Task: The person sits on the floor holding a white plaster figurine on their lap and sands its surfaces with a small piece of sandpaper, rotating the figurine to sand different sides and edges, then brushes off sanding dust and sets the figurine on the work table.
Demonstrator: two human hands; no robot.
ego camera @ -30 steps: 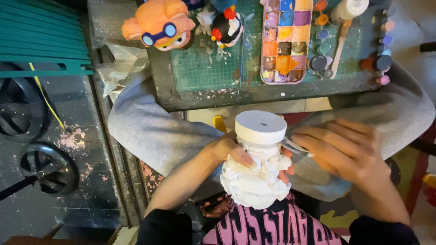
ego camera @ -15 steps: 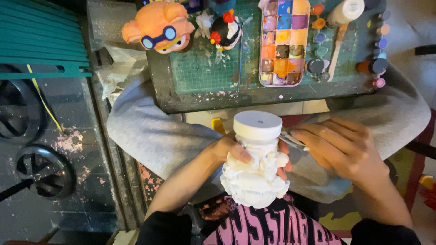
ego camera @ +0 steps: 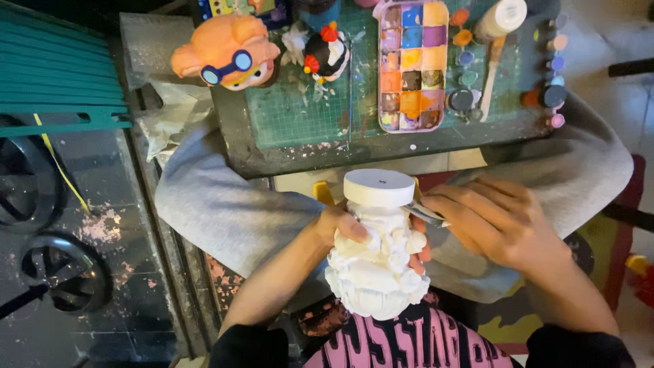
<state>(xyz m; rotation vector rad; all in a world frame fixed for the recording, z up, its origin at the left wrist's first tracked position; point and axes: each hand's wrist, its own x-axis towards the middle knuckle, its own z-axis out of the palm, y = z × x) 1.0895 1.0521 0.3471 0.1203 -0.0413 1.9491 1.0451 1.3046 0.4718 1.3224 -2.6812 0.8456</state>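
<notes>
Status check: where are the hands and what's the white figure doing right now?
Left hand gripping white plaster figure, held over lap. Right hand holds thin tool against figure's side. Paint palette on table beyond; nothing in the way.

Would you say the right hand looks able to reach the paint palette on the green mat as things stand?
Probably yes: the right hand holds a thin tool against the white figurine, and only open lap and the table edge lie between it and the paint palette. It would have to lift off the figurine first.
</notes>
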